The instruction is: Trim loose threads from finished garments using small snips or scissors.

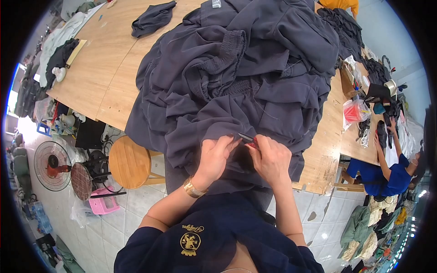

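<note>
In my right hand [269, 158] I have small red-handled snips [248, 138], fingers curled closed around the grips and the blades pointing at ten o'clock, toward the other hand. My left hand [215, 157] is nearly closed, its fingertips drawn together on a fold of the dark grey cloth [291, 118] just beside the blade tips. Whether a thread is pinched there too, I cannot tell at this size.

That cloth is a big heap of sewn garments, running from under both hands up to twelve o'clock. A gathered elastic waistband [233, 48] lies on it at twelve, and a loose thread [266, 110] trails over the folds at one.

By my judgement the trimming is partway: seams and elastic look sewn in, while loose ends remain uncut. I see nothing that clearly marks a finished piece. The small grey piece [154, 19] at eleven, apart from the heap, could be done or waiting.

Beneath it all is the wooden bench [104, 86], bare toward ten o'clock. Farther out, a round stool [129, 161] stands at nine, and a co-worker in blue [391, 178] sits between three and four.
</note>
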The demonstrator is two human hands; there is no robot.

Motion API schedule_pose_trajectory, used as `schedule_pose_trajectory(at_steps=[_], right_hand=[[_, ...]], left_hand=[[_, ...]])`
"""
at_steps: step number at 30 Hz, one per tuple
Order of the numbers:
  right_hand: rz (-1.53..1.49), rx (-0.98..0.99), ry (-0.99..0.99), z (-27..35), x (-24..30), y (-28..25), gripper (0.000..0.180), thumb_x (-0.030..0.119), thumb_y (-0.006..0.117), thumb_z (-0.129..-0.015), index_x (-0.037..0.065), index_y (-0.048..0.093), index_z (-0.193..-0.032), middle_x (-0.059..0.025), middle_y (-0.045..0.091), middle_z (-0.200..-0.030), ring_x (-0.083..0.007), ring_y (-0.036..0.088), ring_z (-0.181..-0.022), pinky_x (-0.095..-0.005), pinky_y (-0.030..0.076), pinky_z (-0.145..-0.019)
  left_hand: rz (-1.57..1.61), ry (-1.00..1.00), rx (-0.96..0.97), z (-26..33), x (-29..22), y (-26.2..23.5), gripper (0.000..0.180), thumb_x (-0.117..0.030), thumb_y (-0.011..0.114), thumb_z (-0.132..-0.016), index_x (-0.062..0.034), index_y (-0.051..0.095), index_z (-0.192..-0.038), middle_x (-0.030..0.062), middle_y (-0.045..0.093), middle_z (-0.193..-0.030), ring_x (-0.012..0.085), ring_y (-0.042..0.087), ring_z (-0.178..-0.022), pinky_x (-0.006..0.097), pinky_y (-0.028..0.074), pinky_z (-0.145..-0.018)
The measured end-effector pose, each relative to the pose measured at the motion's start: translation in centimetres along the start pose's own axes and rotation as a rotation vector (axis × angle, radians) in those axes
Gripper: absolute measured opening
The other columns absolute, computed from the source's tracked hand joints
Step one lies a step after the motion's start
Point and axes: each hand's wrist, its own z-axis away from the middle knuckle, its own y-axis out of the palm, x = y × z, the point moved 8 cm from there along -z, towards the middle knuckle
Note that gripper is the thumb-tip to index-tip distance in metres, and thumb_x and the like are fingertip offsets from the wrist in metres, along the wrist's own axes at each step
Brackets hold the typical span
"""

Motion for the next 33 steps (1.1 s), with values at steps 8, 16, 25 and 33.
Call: schedule_pose_trajectory(at_steps=[8,16,25,33], right_hand=[[-0.023,-0.011,-0.002,-0.2,0.2,-0.1,0.024,0.026,0.069,-0.078,0.009,0.054,-0.082,-0.0025,0.053,-0.060,-0.0186,0.055,-0.051,-0.0298,0.040,-0.048],[-0.055,-0.028,0.009,0.0,-0.4,-0.3,0.023,0.027,0.068,-0.078,0.009,0.055,-0.085,-0.0026,0.053,-0.062,-0.0186,0.054,-0.052,-0.0299,0.039,-0.048],[-0.031,0.055,0.012,-0.2,0.1,-0.2,0.022,0.022,0.069,-0.077,0.007,0.058,-0.088,-0.0058,0.056,-0.067,-0.0234,0.056,-0.057,-0.0331,0.041,-0.054],[-0.036,0.055,0.009,-0.4,0.2,-0.1,0.022,0.021,0.070,-0.076,0.007,0.058,-0.087,-0.0059,0.057,-0.067,-0.0239,0.057,-0.058,-0.0327,0.042,-0.053]], left_hand=[[-0.040,0.040,-0.011,0.2,-0.3,0.6,0.019,-0.002,0.044,-0.093,0.0070,0.054,-0.107,0.0110,0.058,-0.110,0.0177,0.058,-0.102,0.031,0.046,-0.094],[-0.108,0.070,-0.063,0.1,-0.7,0.6,0.017,-0.002,0.046,-0.093,0.0041,0.055,-0.105,0.0067,0.059,-0.103,0.0123,0.057,-0.094,0.025,0.047,-0.085],[-0.444,0.144,-0.054,0.3,-0.9,-0.1,0.014,-0.001,0.049,-0.090,0.0037,0.057,-0.101,0.0025,0.058,-0.094,0.0082,0.052,-0.084,0.022,0.042,-0.075],[-0.424,0.148,-0.059,0.3,-1.2,0.3,0.013,0.000,0.049,-0.089,0.0048,0.057,-0.099,0.0055,0.059,-0.097,0.0112,0.054,-0.091,0.025,0.042,-0.083]])
